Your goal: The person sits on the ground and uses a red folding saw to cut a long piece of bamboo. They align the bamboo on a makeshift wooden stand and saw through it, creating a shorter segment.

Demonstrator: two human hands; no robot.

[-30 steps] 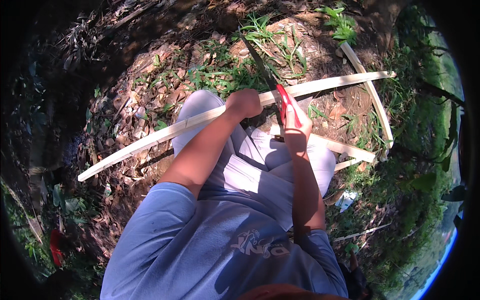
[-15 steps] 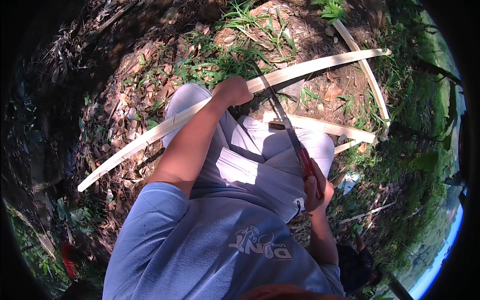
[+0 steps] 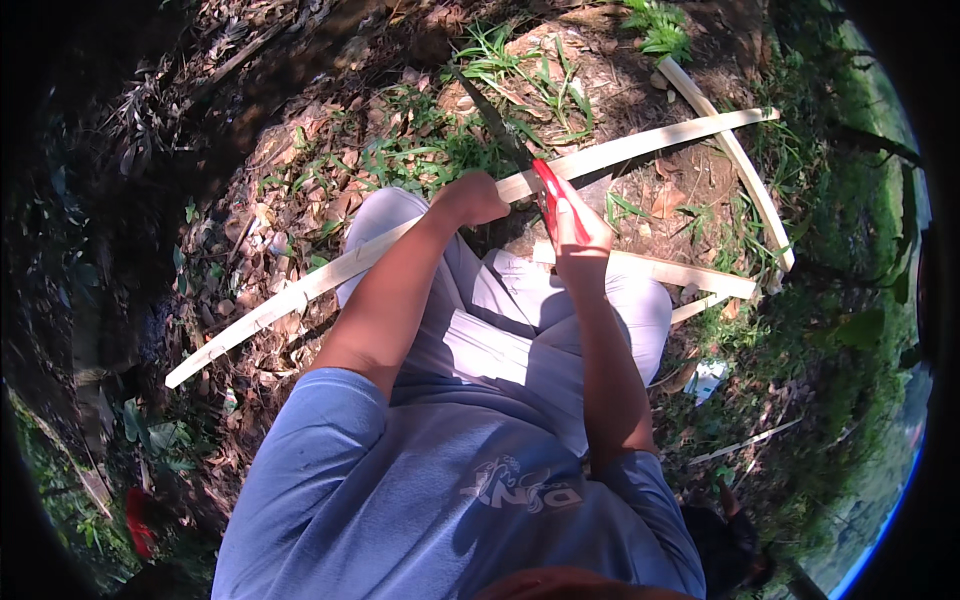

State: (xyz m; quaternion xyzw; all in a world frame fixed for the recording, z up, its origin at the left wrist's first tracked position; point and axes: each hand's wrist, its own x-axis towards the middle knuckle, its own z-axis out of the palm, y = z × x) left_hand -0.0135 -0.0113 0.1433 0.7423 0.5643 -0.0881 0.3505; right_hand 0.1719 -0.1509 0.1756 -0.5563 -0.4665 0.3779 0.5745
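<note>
A long pale wooden strip (image 3: 645,145) lies slantwise across my lap, its left end low and its right end far off. My left hand (image 3: 474,200) is closed round it near its middle, over my left knee. In my right hand (image 3: 582,238) is a hand saw (image 3: 492,118) with a red handle and a dark blade. The handle is just over the strip, right of my left hand, and the blade points away toward the grass. Whether the teeth touch the wood cannot be made out.
Another pale strip (image 3: 738,157) crosses under the long one's far right end. A shorter wooden piece (image 3: 690,273) lies by my right knee. Dry leaves and grass (image 3: 420,150) cover the ground. Part of a person in dark clothing (image 3: 722,545) shows at lower right.
My right hand has pushed the saw forward and left, from beside my right thigh up to the strip. My left hand keeps its hold on the wood.
</note>
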